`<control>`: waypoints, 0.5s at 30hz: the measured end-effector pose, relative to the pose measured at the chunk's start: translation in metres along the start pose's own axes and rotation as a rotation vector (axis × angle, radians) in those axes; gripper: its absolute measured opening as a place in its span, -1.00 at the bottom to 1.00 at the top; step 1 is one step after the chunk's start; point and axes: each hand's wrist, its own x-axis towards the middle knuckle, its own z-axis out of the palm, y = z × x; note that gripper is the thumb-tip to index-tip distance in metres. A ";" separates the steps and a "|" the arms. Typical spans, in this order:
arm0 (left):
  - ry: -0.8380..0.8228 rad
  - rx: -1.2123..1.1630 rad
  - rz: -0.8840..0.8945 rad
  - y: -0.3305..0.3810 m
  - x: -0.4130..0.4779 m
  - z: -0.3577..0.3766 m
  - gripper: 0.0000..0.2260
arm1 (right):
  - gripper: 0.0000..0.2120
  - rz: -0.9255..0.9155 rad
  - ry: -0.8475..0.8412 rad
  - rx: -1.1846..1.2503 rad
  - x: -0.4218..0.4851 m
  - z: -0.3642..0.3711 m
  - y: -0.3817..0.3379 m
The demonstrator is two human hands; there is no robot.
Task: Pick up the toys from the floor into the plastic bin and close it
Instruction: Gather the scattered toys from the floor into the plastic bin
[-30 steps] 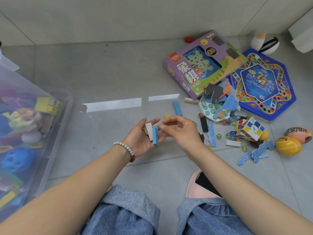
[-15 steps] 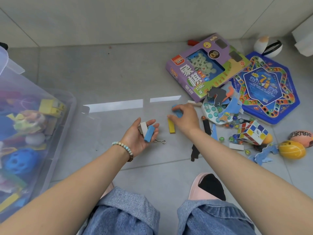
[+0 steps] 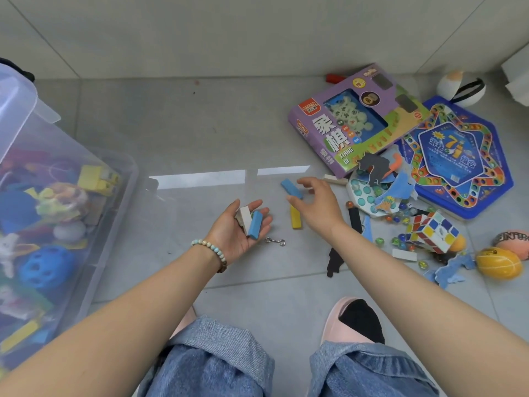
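While the left hand (image 3: 233, 237) cradles two blocks (image 3: 254, 224) open-palmed, the right hand (image 3: 319, 209) spreads above a blue block (image 3: 290, 188).

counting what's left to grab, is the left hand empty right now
No, a white block and a blue block lie in the upturned palm of the left hand.

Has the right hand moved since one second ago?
Yes. The right hand left the left hand and went forward toward the purple box; it is now at the blue block on the floor.
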 end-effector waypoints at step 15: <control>-0.037 0.033 0.039 0.004 -0.001 0.006 -0.67 | -0.73 -0.055 -0.015 0.082 -0.026 0.015 -0.033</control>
